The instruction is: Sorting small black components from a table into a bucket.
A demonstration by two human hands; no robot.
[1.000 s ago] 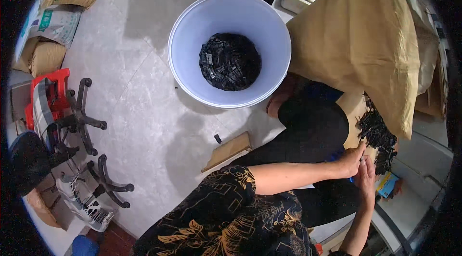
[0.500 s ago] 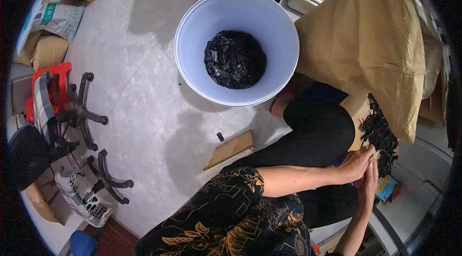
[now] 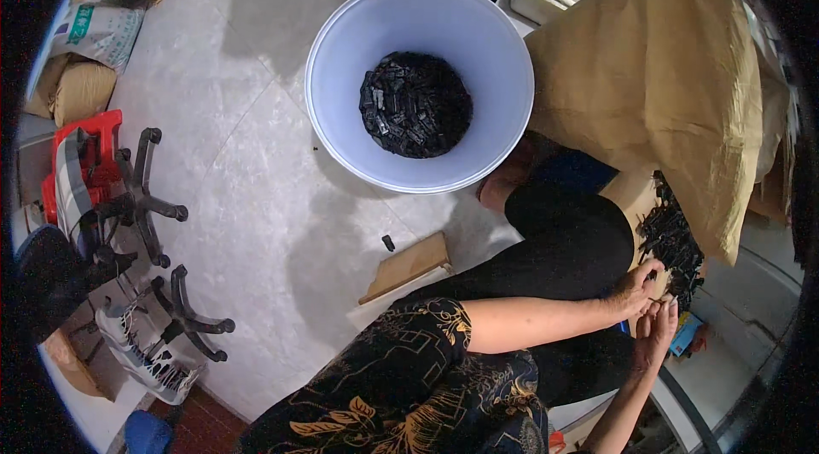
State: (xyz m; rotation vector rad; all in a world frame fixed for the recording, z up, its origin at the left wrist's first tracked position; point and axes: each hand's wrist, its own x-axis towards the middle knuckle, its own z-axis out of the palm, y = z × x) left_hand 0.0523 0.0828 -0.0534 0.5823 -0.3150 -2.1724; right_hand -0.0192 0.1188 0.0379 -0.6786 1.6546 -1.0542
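Left hand and right hand close together, beyond my black-clad thighs, at the near end of a pile of black pieces. My left fingers are bent inward, with a small dark bit showing at their tips; my right fingers point toward it. Whether either hand grips a piece I cannot tell at this size. The pile lies on a tan surface, toward its right edge, and a large tan sack overhangs its far end. A blue carton sits just beside my right hand. Well apart from my hands, a white bucket stands upright on the floor, with more black pieces heaped on its bottom. One loose black piece lies on the floor near the far left edge of a tan board. Along the floor's left side stand black wheeled chair bases.
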